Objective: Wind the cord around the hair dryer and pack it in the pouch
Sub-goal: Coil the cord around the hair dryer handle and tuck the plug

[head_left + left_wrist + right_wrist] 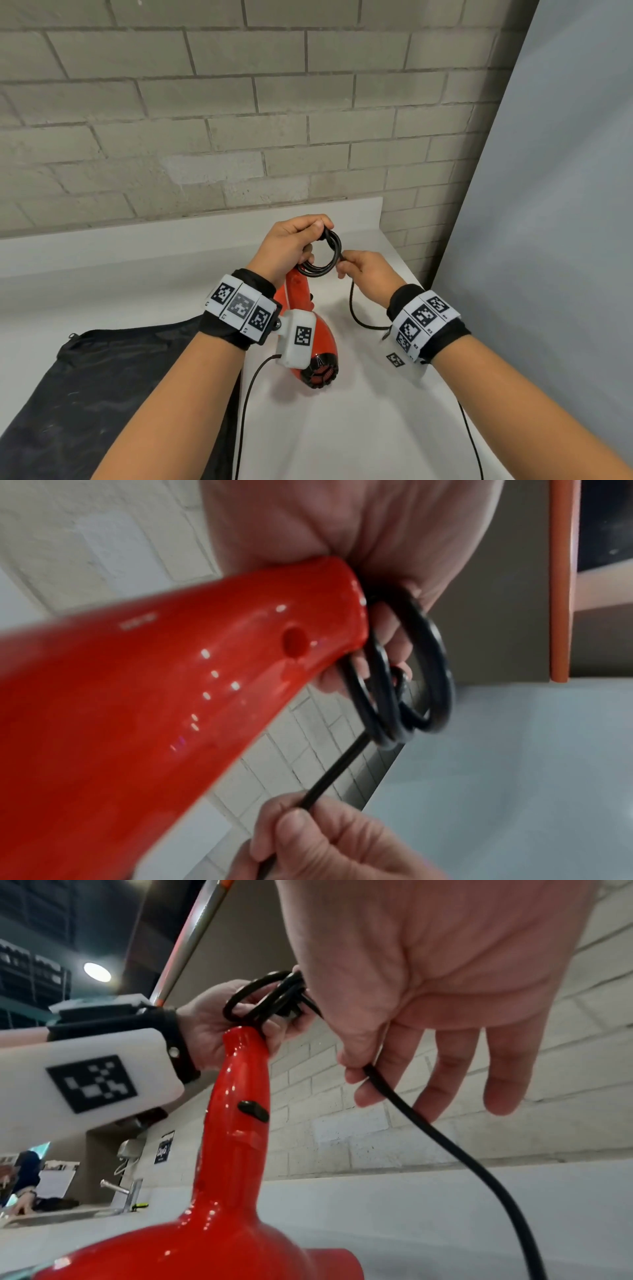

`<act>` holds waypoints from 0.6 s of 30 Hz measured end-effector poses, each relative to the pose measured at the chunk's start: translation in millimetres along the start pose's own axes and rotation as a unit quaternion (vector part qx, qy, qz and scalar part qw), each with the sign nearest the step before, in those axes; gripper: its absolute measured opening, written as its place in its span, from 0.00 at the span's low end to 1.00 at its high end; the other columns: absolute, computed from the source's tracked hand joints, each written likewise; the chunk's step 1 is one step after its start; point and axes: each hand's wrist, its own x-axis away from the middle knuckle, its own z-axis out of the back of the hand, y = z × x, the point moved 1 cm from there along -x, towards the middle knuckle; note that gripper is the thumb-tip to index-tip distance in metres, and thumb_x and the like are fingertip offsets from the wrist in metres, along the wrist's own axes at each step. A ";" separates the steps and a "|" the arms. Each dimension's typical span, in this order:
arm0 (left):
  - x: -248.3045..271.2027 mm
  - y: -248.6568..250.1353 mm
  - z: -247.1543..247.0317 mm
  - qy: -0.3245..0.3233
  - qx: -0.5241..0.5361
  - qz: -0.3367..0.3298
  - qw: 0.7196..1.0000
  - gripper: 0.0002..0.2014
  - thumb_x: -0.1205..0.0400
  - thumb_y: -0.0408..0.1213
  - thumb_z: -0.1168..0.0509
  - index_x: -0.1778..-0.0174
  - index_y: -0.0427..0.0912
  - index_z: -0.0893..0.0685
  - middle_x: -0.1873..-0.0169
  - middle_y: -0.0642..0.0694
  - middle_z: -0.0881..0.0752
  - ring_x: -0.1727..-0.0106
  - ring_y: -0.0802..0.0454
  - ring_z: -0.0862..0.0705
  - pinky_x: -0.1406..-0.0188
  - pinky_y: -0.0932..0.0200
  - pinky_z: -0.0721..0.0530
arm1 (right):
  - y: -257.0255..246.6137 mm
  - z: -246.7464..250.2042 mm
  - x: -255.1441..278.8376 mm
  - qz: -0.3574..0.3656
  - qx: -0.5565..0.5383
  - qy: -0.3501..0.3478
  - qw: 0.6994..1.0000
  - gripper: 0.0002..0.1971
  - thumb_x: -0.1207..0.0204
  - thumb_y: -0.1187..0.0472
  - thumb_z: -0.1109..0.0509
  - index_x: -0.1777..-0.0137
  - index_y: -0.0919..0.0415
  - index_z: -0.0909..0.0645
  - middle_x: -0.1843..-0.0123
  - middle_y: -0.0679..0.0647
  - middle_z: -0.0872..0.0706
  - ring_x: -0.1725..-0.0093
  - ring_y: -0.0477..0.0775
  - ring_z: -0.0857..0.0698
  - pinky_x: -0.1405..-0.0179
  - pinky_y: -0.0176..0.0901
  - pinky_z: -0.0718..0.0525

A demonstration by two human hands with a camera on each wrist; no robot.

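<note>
Cord (322, 253) coiling at the hair dryer (310, 342) handle, mid-bench, pouch (102, 377) at the near left edge.
Left hand (291, 245) grips handle and loops; right hand (363, 274) pinches the slack, apparently feeding. Keep loops equal and tension light.

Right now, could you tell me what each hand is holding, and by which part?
The left hand grips the cord's coiled loops at the hair dryer's handle end. The right hand pinches the loose cord just below the coil.
</note>
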 end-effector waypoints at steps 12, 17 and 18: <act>2.7 1.7 -2.1 0.045 -0.001 -0.013 0.999 0.06 0.23 0.32 0.34 0.63 0.45 0.15 0.76 0.58 0.18 0.83 0.63 0.28 0.82 0.72 0.30 | -13.4 15.7 -6.2 0.062 -0.043 0.033 0.997 0.12 0.20 0.68 0.41 0.61 0.55 0.23 0.72 0.39 0.25 0.73 0.29 0.23 0.68 0.24 0.28; 5.0 4.1 5.8 -0.019 -0.049 0.001 0.999 0.08 0.21 0.30 0.37 0.50 0.42 0.15 0.76 0.59 0.18 0.85 0.62 0.35 0.69 0.61 0.30 | -20.8 29.8 -18.9 0.070 -0.056 0.082 0.993 0.13 0.23 0.67 0.36 0.65 0.50 0.22 0.67 0.43 0.21 0.63 0.42 0.23 0.56 0.35 0.27; 4.7 5.2 7.1 -0.034 -0.061 -0.002 0.998 0.09 0.20 0.30 0.38 0.47 0.41 0.16 0.73 0.58 0.19 0.85 0.62 0.34 0.67 0.60 0.29 | -24.1 31.2 -19.1 0.072 -0.049 0.089 0.992 0.11 0.23 0.67 0.36 0.64 0.53 0.22 0.67 0.43 0.21 0.65 0.41 0.25 0.59 0.30 0.27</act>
